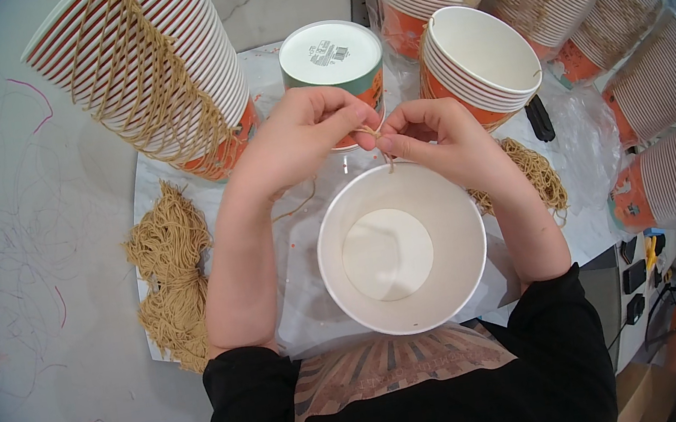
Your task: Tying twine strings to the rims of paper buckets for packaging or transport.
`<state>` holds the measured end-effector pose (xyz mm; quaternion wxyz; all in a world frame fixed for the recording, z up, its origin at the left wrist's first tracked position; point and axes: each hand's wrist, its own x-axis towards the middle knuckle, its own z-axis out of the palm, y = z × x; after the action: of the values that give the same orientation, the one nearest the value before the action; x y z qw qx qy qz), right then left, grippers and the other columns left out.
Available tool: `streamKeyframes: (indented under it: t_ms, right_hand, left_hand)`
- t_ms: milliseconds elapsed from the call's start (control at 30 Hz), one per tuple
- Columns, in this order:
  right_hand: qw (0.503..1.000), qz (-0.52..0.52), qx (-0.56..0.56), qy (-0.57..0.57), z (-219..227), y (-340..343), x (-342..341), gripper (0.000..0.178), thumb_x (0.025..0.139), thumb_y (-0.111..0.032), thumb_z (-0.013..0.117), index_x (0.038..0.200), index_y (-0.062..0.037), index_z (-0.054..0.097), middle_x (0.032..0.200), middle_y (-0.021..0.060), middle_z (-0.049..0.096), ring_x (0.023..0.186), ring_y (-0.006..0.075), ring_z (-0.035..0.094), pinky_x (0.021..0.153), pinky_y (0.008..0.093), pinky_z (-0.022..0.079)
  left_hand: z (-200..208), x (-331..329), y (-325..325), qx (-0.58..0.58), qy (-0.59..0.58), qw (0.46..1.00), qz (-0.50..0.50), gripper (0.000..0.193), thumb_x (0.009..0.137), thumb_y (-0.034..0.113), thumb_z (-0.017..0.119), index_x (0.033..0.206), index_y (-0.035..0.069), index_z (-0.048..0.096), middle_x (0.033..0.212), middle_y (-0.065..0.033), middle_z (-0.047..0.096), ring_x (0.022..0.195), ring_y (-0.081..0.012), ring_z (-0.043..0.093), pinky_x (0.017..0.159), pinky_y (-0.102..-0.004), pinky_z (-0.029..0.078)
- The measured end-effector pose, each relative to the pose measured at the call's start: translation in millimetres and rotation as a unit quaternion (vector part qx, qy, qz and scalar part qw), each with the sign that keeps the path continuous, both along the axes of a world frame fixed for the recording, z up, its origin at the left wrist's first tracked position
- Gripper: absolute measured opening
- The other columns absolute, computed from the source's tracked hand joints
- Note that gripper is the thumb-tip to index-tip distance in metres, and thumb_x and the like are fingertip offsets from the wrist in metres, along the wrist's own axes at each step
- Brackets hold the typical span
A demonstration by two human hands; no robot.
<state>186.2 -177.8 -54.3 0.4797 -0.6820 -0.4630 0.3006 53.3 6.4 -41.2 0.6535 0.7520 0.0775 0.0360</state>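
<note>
Twine (377, 132) between fingertips: pinching it with the thumb and forefinger of the left hand (301, 132) and, just beside, with the thumb and fingers of the right hand (441, 129). Gripping it with both hands above the far rim of an open white tub (456, 237) and letting a short end hang down toward that rim. Working over this tub, mouth up, between the bare forearms (231, 265). Also seeing a loose tan strand (300, 208) curving near the left wrist, over the table (591, 231). Facing an upturned tub (332, 61) with green and orange sides just beyond the hands, white base up. Having a tall stack (206, 44) of nested tubs on the left, draped in a net of tan cord (153, 90), and a shorter stack (451, 78), mouth up, on the right. Working between a left bundle (174, 275) of twine, bound at its middle, and a right bundle (538, 170), partly hidden behind the right forearm. Noticing a small black object (540, 120) near the shorter stack, its kind unclear, clear plastic (590, 145) beside it and wrapped stacks (667, 78) along the right.
</note>
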Motion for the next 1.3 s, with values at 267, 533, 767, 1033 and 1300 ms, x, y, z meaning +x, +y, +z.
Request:
streamKeyframes:
  t_ms: [267, 533, 767, 1033, 1300]
  right_hand:
    - [1.0, 0.005, 0.023, 0.018, -3.7, 0.8, 2.0, 0.015, 0.097, -0.013, 0.071, 0.095, 0.0018, 0.069, 0.08, -0.0039, 0.064, 0.072, 0.0014, 0.056, 0.064, 0.0206, 0.046]
    - [1.0, 0.004, 0.017, 0.012, -1.5, 0.3, 1.5, 0.015, 0.097, -0.014, 0.071, 0.095, 0.0015, 0.069, 0.08, -0.0043, 0.064, 0.072, 0.0016, 0.056, 0.064, 0.0203, 0.046]
    - [0.999, 0.008, 0.034, -0.002, -1.3, 0.6, 0.4, 0.014, 0.096, -0.012, 0.071, 0.094, 0.0016, 0.068, 0.082, -0.0026, 0.067, 0.075, 0.0028, 0.059, 0.066, 0.0212, 0.048]
    - [0.996, 0.054, 0.012, -0.076, 1.5, -3.7, 5.0, 0.008, 0.095, -0.008, 0.072, 0.095, 0.0, 0.068, 0.088, -0.0027, 0.068, 0.081, 0.0046, 0.061, 0.077, 0.0229, 0.052]
    - [0.998, 0.003, 0.051, 0.034, -4.1, 2.8, 7.0, 0.014, 0.097, -0.012, 0.07, 0.097, 0.0024, 0.07, 0.086, -0.0008, 0.069, 0.078, 0.0035, 0.062, 0.069, 0.0204, 0.049]
  left_hand:
    - [2.2, -5.8, 6.7, 0.019, 0.009, 1.0, -0.005, 0.02, 0.101, 0.018, 0.069, 0.108, -0.001, 0.068, 0.094, -0.0051, 0.074, 0.089, -0.008, 0.071, 0.075, -0.0205, 0.052]
    - [-5.6, -4.8, 10.8, 0.044, 0.02, 0.998, -0.04, 0.014, 0.1, 0.014, 0.066, 0.098, 0.001, 0.067, 0.091, -0.0036, 0.073, 0.086, -0.0069, 0.069, 0.076, -0.0204, 0.051]
    - [-8.2, -0.8, 2.6, 0.03, -0.004, 1.0, -0.007, 0.008, 0.097, 0.008, 0.062, 0.093, 0.001, 0.064, 0.087, -0.0018, 0.069, 0.085, -0.0086, 0.069, 0.078, -0.0234, 0.051]
    - [-11.1, 0.2, 0.1, 0.048, -0.001, 0.999, -0.001, 0.01, 0.098, 0.01, 0.062, 0.095, 0.0, 0.065, 0.086, -0.0007, 0.067, 0.082, -0.0082, 0.065, 0.079, -0.0235, 0.051]
    - [-14.6, 5.0, -0.6, 0.045, -0.033, 0.998, -0.007, 0.013, 0.102, 0.012, 0.062, 0.099, 0.0, 0.063, 0.091, -0.001, 0.066, 0.086, -0.0064, 0.062, 0.08, -0.0231, 0.052]
